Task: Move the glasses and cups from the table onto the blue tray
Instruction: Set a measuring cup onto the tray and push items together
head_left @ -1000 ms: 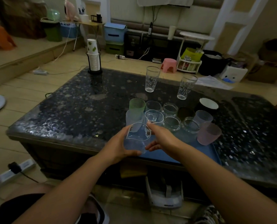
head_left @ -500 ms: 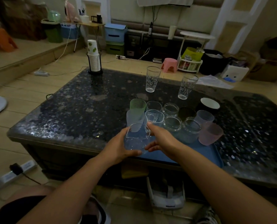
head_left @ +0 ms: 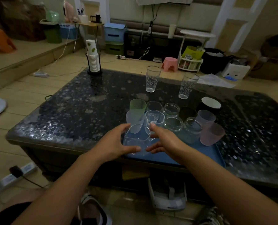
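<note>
Both my left hand [head_left: 114, 143] and my right hand [head_left: 165, 142] cup a clear glass [head_left: 135, 138] at the near left corner of the blue tray [head_left: 208, 154]; whether it rests on the tray I cannot tell. Behind it on the tray stand a green cup [head_left: 137, 108], a frosted white cup [head_left: 131, 118], a pink cup [head_left: 212, 133], a lilac cup [head_left: 205, 117] and several clear glasses and jars. Two tall patterned glasses [head_left: 152, 78] [head_left: 187, 85] stand on the black table [head_left: 86, 104] beyond the tray. A black mug [head_left: 211, 103] sits near the tray's far right corner.
A rack of stacked paper cups [head_left: 92, 60] stands at the table's far left corner. On the floor lie a power strip [head_left: 13, 176] at the near left and a pink stool [head_left: 170, 63] past the table. My legs and a shoe show below the table edge.
</note>
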